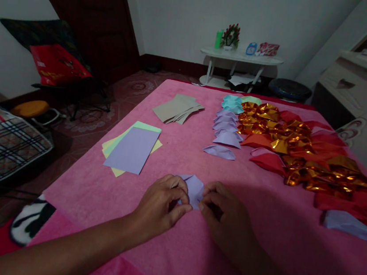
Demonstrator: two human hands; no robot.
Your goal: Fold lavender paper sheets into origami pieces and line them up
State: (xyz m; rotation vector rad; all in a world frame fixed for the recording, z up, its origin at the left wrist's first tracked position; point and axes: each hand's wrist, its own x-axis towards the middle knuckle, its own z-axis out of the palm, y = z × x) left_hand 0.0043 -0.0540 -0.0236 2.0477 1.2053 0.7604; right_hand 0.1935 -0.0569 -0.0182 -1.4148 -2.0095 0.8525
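Observation:
A small, partly folded lilac paper [194, 188] lies on the pink cloth [174, 154] near the front middle. My left hand [162, 204] pinches its left side with curled fingers. My right hand [224, 214] pinches its right edge, fingers closed. Both hands rest on the cloth, with the paper between them.
A stack of lilac, green and yellow sheets [131, 149] lies to the left. Grey-brown sheets [177, 108] lie further back. Folded lilac pieces [226, 131], teal ones [233, 102], and gold and red foil shapes [302, 147] fill the right side. A white side table [240, 57] stands by the far wall.

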